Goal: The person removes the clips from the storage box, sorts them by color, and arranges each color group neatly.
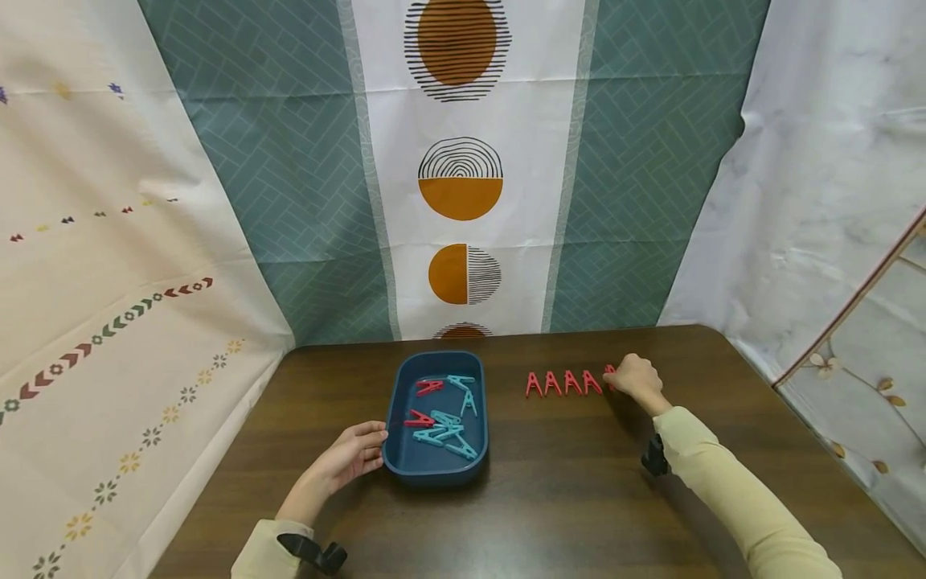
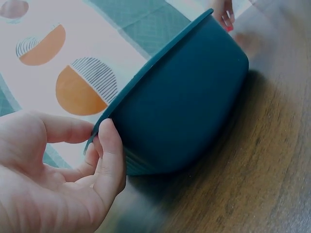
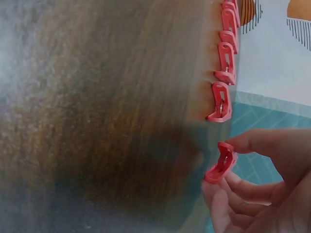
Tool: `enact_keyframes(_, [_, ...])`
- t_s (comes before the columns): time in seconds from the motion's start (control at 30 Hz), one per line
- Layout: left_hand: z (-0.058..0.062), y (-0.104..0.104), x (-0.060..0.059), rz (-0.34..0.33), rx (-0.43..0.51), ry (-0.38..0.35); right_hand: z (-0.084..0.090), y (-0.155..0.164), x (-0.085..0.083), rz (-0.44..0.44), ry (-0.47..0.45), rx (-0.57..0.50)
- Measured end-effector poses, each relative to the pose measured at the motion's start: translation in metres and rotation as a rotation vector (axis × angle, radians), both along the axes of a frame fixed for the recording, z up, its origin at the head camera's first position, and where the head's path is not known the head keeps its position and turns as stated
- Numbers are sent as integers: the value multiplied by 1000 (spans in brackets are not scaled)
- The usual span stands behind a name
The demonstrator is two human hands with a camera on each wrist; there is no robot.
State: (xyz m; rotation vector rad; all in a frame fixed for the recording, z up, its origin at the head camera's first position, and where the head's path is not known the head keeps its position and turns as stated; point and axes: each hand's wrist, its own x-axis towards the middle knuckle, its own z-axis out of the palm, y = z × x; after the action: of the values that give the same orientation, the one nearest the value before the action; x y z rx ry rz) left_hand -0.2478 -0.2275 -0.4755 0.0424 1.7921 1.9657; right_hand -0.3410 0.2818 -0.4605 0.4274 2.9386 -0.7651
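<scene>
As the left hand (image 1: 350,457) pinches a blue plastic tub (image 2: 184,102), the right hand (image 1: 637,378), likely placing its pinched red A-shaped clothespin (image 3: 222,164) rightmost, should release.

In the left wrist view, the blue bin (image 2: 184,97) hides its clothespins (image 1: 444,418); the head view's bottom edge crops both sleeves (image 1: 752,507).

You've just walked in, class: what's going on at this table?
A person's left hand pinches the rim of a blue bin containing two red clips and several teal clips. The right hand holds another red clip at the right-hand end of a row of four red clips on the table.
</scene>
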Motion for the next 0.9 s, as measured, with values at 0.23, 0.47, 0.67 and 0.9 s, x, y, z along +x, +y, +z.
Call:
enact_keyframes(0.23, [-2,-1,0,-4,26,-14,-5,1,-2,4,-30,35])
enact_keyframes(0.47, [-1,-1,0,-2,18,-6,-3,-2,-5,-1,-36,58])
enact_keyframes(0.67, [-1,-1,-1,1,8,-2,-1,-4,-5,3,-47,69])
enact_keyframes(0.9, [-2,-2,-1,-1,7,3,-2,-5,-5,20,-52,71])
